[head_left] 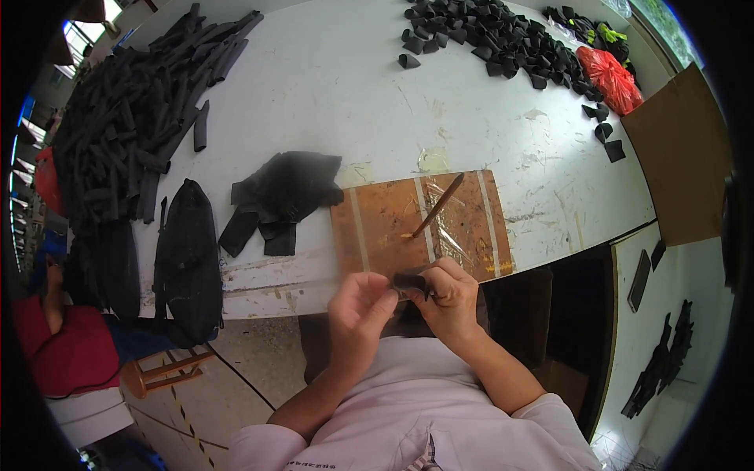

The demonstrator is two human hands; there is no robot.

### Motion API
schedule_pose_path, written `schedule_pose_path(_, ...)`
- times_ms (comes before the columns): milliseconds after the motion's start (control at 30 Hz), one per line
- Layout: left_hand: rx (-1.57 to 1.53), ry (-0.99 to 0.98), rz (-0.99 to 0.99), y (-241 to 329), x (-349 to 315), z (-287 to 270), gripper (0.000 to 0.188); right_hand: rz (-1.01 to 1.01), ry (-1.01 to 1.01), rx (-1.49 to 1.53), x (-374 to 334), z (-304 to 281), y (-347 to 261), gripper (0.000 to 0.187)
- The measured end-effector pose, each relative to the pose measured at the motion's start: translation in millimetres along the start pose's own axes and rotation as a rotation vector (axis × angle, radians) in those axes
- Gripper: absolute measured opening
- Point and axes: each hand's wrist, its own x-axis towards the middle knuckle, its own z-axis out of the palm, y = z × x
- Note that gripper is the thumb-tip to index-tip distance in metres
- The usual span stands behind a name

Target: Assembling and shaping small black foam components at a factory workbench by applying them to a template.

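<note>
Just past the near edge of the table, a small curled piece of black material point(410, 281) is held between my two hands. My left hand point(360, 314) pinches its left end between thumb and fingers. My right hand point(449, 301) is closed on its right end, fingers bent. Beyond them lies a worn brown board point(377, 228) with strips of clear tape across it. From the board a slim brown rod point(438, 206) rises at a slant. Flat black pieces point(287, 192) are heaped beside the board's left edge.
At the far left is a big pile of long black strips point(118, 125), with a dark elongated bag point(188, 259) nearer. Several small curled black pieces point(503, 35) lie far right, near a red plastic bag point(609, 81) and a cardboard box point(679, 157). A person in red point(75, 345) sits left, by a wooden stool point(165, 373).
</note>
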Motion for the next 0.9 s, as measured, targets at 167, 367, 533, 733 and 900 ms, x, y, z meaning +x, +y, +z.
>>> schedule_pose_path(167, -0.135, -0.029, -0.140, 10.2, 2.1, 2.9, 0.018, -0.165, 0.031, -0.033, 9.5, -0.4, 7.0, 0.021)
schedule_pose_path(367, 0.003, 0.023, -0.204, 10.0, 10.9, -3.1, 0.010, -0.334, 0.035, -0.210, 11.6, 0.8, 6.1, 0.029)
schedule_pose_path(533, 0.153, 0.073, 0.032, -14.6, 10.9, -6.5, 0.006, -0.184, -0.179, -0.071, 5.5, -9.8, -8.2, 0.020)
schedule_pose_path(733, 0.396, -0.046, 0.362, 5.8, 4.4, 2.3, 0.009, 0.018, -0.083, 0.277, 3.9, -12.3, -24.2, 0.043)
schedule_pose_path(900, 0.446, -0.012, 0.430, 8.7, 5.8, 1.6, 0.009, -0.175, -0.079, 0.148, 14.1, -12.3, -15.4, 0.022)
